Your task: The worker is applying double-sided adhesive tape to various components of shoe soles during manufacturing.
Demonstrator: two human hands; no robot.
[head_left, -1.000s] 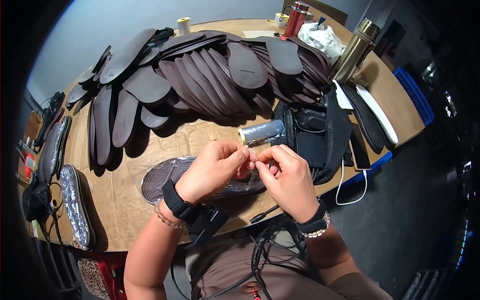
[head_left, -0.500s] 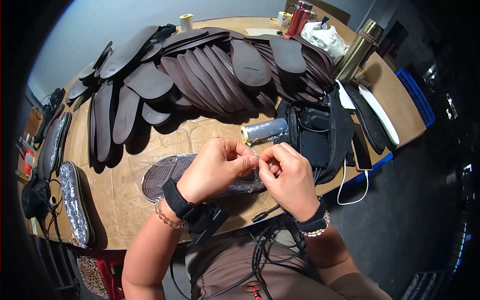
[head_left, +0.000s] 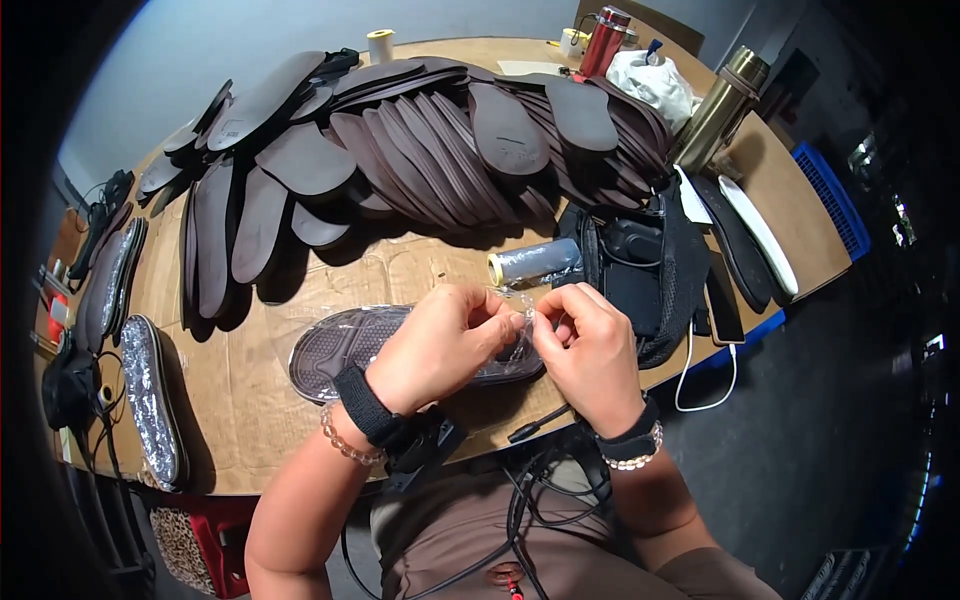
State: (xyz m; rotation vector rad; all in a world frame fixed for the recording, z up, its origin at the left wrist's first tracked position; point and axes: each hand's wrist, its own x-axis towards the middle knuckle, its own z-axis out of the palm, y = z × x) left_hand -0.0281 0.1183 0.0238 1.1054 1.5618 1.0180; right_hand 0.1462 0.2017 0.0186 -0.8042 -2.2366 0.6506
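A dark shoe sole (head_left: 335,355) with a textured tread lies on the cardboard-covered table, with clear film over it. Above its right part, my left hand (head_left: 440,345) pinches a bit of thin clear plastic film between thumb and forefinger. Close beside it, my right hand (head_left: 592,350) pinches the same film, its fingers curled in. A small twist of the film (head_left: 528,312) shows between the fingertips. The roll of clear film (head_left: 535,262) lies just beyond my hands. My hands hide the middle of the sole.
A large heap of dark soles (head_left: 430,150) fills the far side. Film-wrapped soles (head_left: 152,400) stand at the left. On the right are a black mesh bag (head_left: 640,270), a phone (head_left: 722,305) on a white cable, and a metal flask (head_left: 722,105). Black cables (head_left: 520,490) hang across my lap.
My fingertips have drawn slightly apart, and the film between them shows more clearly. The whole view has shifted a little.
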